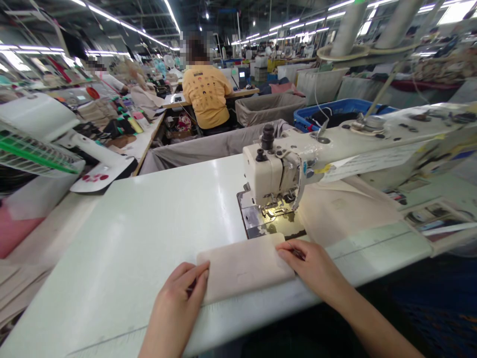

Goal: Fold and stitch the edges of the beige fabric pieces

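Observation:
A beige fabric piece point(244, 268), roughly rectangular with rounded corners, lies near the front edge of the pale table point(156, 223). My left hand point(182, 291) pinches its left end between thumb and fingers. At the opposite end, my right hand point(307, 261) grips the edge near the upper right corner, fingers curled. Just beyond the fabric stands a white sewing machine point(264, 174), its lit needle area over a worn metal plate point(255, 223). The fabric's far edge comes close to that plate. A larger beige cloth point(346, 211) rests under the machine's arm, on the right.
A white fan point(40, 134) stands at the left. Behind the table are a grey cloth-lined bin point(208, 146) and a blue crate point(343, 105). A person in a yellow shirt point(206, 92) sits farther back. Thread cones point(348, 30) stand at upper right.

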The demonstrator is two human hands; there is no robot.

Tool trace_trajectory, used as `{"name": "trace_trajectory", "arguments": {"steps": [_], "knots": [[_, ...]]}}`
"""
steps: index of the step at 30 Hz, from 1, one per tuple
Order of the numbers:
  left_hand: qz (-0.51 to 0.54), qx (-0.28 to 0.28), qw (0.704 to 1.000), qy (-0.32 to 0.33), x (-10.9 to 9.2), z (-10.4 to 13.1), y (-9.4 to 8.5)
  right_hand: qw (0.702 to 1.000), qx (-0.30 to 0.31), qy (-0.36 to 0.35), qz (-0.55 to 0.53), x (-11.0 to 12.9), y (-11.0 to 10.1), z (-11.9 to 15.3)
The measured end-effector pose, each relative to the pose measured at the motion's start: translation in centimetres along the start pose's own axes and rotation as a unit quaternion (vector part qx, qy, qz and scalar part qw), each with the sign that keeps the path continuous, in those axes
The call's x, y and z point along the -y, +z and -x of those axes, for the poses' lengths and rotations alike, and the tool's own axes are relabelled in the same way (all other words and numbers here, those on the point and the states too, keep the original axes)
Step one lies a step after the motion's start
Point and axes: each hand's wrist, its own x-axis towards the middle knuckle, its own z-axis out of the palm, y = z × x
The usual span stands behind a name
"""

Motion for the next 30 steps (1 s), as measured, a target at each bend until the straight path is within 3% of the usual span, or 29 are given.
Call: {"name": "trace_trajectory", "arguments": {"steps": [15,21,24,27,30], "knots": [[-0.010,-0.004,1.000,0.018,0.0,0.0,0.2,1.000,0.020,0.014,0.000,0.3,0.0,-0.2],[-0.071,0.002,0.996,0.048,0.0,0.5,0.6,0.999,0.033,0.017,0.029,0.6,-0.1,-0.5],[-0.175,-0.036,0.979,0.095,-0.2,1.0,0.8,0.991,0.030,-0.043,0.127,0.5,-0.3,-0.6],[-0.252,-0.057,0.946,0.195,0.1,0.5,0.5,0.947,0.026,-0.176,0.266,0.0,-0.9,-0.4],[-0.271,0.016,0.930,0.247,0.4,-1.8,-0.1,0.895,0.021,-0.297,0.333,-0.6,-1.3,-0.4]]}}
